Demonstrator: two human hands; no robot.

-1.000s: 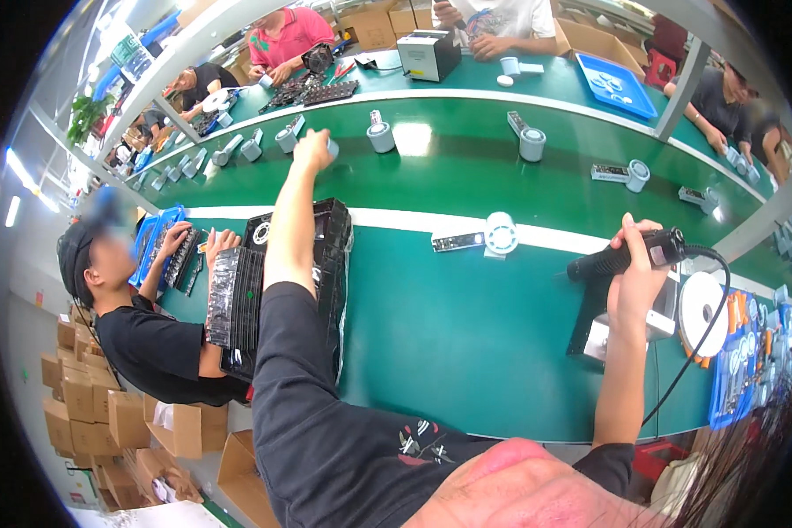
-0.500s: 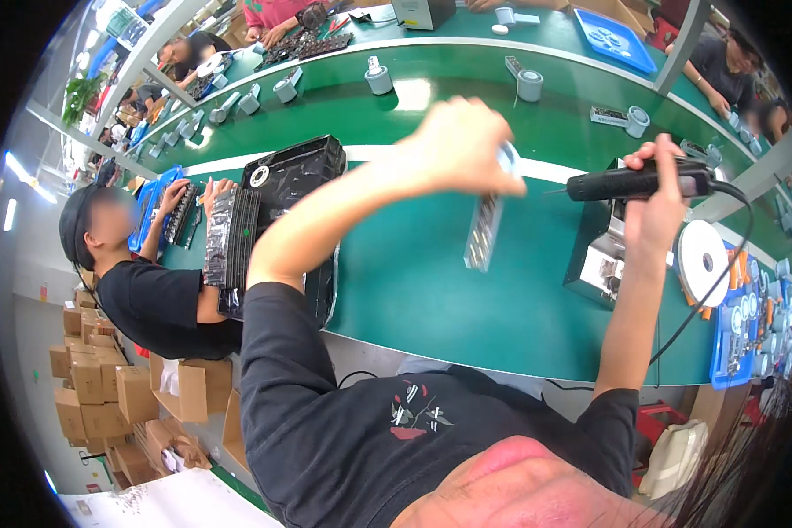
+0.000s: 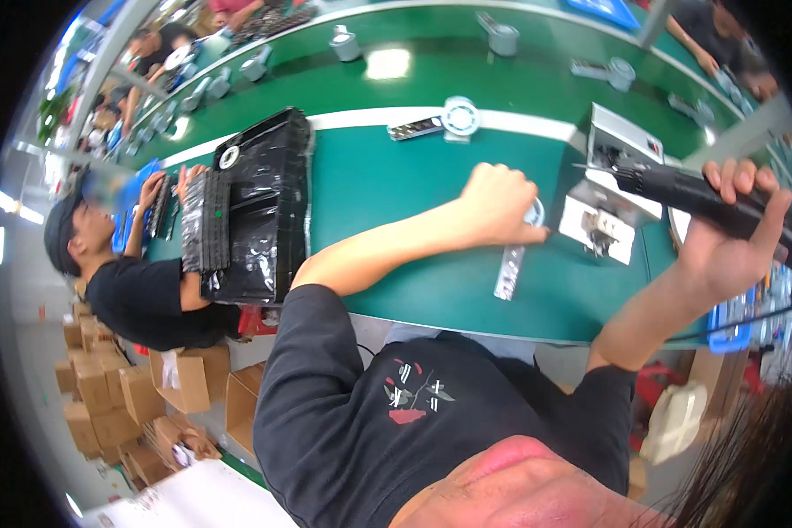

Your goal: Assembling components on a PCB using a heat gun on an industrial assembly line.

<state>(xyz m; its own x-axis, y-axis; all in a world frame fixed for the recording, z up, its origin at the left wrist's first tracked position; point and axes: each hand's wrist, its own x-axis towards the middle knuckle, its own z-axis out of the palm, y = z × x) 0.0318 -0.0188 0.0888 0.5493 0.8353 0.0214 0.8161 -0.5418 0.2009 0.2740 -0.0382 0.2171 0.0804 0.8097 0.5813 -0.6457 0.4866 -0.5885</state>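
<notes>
My left hand (image 3: 502,207) is closed around a unit with a pale blue-grey round head (image 3: 535,213) and a flat strip (image 3: 509,273) that hangs below my fist. The fingers hide much of it. My right hand (image 3: 735,229) grips a black electric screwdriver (image 3: 678,189), its thin bit pointing left. The bit passes in front of a grey metal box (image 3: 625,141); contact cannot be made out. Below the bit is a silver box-like device (image 3: 597,231) with a metal mechanism. A similar unit (image 3: 460,116) with a dark strip lies on the green table beyond my left hand.
A black plastic-lined tray (image 3: 277,238) stands at left, beside a stack of dark strips (image 3: 207,220) handled by a co-worker (image 3: 141,273). More round-headed units (image 3: 502,37) sit along the green surface behind. A blue tray (image 3: 729,324) is at right, near the screwdriver cable.
My left hand moved nearer and slightly right with the unit. My right hand carried the screwdriver rightward. The unit on the table now shows behind my left hand. The view has shifted.
</notes>
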